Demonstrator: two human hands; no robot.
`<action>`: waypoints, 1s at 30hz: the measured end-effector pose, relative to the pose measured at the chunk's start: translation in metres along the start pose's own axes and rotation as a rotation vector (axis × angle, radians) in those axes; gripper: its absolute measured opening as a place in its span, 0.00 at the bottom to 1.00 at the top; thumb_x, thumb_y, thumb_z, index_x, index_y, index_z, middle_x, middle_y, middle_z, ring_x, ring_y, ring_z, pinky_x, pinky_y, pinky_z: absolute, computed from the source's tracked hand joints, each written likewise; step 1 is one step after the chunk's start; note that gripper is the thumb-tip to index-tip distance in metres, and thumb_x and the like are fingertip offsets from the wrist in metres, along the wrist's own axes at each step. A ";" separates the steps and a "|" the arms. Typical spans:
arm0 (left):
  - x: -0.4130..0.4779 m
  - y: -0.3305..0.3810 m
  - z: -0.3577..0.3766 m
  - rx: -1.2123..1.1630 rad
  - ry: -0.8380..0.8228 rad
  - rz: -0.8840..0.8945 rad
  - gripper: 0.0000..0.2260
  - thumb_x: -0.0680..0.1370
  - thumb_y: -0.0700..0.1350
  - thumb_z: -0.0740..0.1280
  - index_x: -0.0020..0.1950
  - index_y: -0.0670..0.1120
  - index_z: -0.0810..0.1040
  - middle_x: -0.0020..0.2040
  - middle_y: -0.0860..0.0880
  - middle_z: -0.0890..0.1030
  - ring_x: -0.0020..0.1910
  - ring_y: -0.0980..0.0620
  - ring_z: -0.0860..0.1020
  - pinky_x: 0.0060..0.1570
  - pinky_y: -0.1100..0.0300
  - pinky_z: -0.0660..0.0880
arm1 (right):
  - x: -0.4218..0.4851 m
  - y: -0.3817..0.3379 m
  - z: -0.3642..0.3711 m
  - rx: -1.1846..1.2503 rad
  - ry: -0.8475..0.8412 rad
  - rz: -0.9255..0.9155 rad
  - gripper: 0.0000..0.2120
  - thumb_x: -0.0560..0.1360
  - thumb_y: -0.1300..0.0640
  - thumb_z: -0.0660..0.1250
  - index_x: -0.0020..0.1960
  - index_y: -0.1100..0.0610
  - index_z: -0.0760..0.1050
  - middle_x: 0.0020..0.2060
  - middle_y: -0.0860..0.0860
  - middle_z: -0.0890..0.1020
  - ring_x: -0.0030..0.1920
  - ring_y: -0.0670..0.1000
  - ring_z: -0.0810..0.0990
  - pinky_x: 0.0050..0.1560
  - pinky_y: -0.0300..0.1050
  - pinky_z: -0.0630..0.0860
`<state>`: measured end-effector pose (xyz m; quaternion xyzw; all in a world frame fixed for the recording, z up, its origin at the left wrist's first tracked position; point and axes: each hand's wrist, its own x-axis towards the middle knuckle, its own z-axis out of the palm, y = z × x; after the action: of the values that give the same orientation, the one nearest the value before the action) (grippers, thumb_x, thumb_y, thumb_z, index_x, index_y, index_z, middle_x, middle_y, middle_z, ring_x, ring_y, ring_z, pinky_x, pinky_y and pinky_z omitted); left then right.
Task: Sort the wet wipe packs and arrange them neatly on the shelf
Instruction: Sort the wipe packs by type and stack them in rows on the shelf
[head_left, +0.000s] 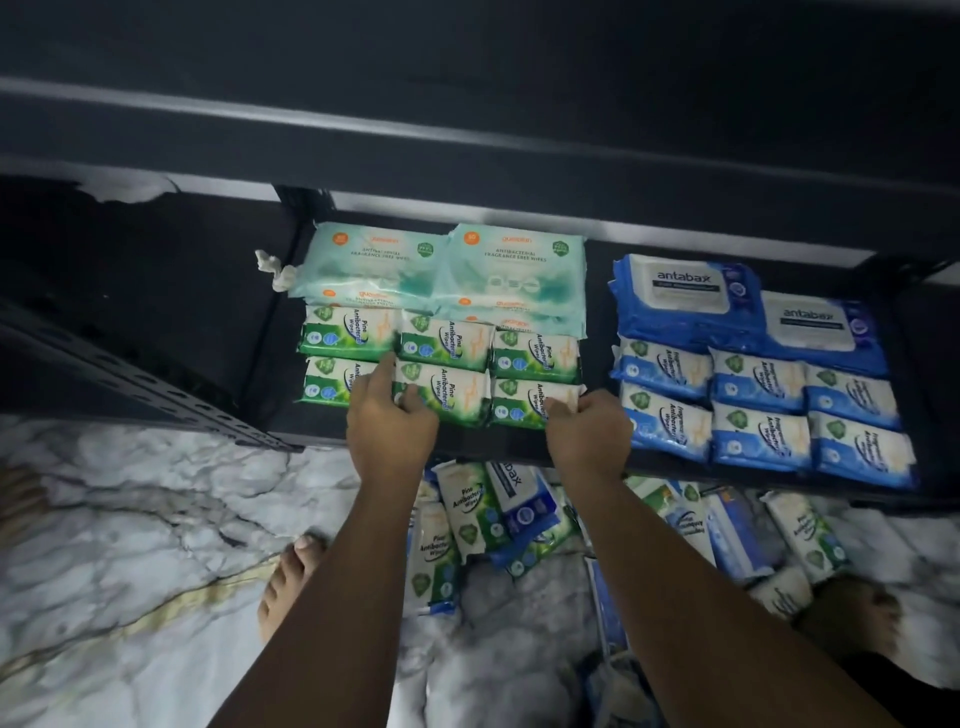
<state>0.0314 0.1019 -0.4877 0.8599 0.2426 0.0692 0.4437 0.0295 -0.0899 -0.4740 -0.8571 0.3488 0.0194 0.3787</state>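
On the dark shelf lie two rows of green pine wipe packs with pale teal packs behind them. To the right sit small blue packs in two rows and larger blue antabax packs at the back. My left hand rests on the front row of green packs, its fingers lying over the left and middle packs. My right hand grips the near edge of the front right green pack.
A heap of loose green and blue packs lies on the marble floor under the shelf's front edge. My bare feet stand on either side of it. A perforated black shelf post runs at the left.
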 end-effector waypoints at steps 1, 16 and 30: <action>-0.001 0.000 0.001 0.025 0.006 0.017 0.22 0.80 0.43 0.66 0.75 0.46 0.73 0.70 0.42 0.73 0.64 0.41 0.76 0.61 0.46 0.77 | -0.001 0.000 0.001 -0.091 -0.014 -0.052 0.15 0.77 0.49 0.71 0.48 0.61 0.75 0.42 0.57 0.79 0.47 0.60 0.80 0.41 0.46 0.67; -0.033 0.007 -0.018 -0.016 0.122 0.008 0.09 0.80 0.43 0.66 0.60 0.43 0.72 0.58 0.44 0.72 0.42 0.52 0.73 0.40 0.58 0.71 | -0.016 0.006 -0.021 -0.391 -0.130 -0.173 0.22 0.80 0.39 0.58 0.57 0.58 0.73 0.48 0.57 0.79 0.49 0.60 0.79 0.47 0.51 0.76; -0.170 0.044 -0.117 0.232 -0.399 -0.311 0.07 0.83 0.37 0.61 0.57 0.38 0.77 0.57 0.40 0.76 0.63 0.43 0.74 0.44 0.62 0.56 | -0.122 0.128 -0.047 0.233 -0.516 0.526 0.09 0.81 0.60 0.62 0.49 0.63 0.79 0.40 0.59 0.82 0.37 0.56 0.78 0.35 0.44 0.72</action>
<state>-0.1402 0.0843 -0.3667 0.8541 0.2857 -0.1984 0.3867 -0.1518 -0.1094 -0.4855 -0.6565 0.4497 0.2912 0.5310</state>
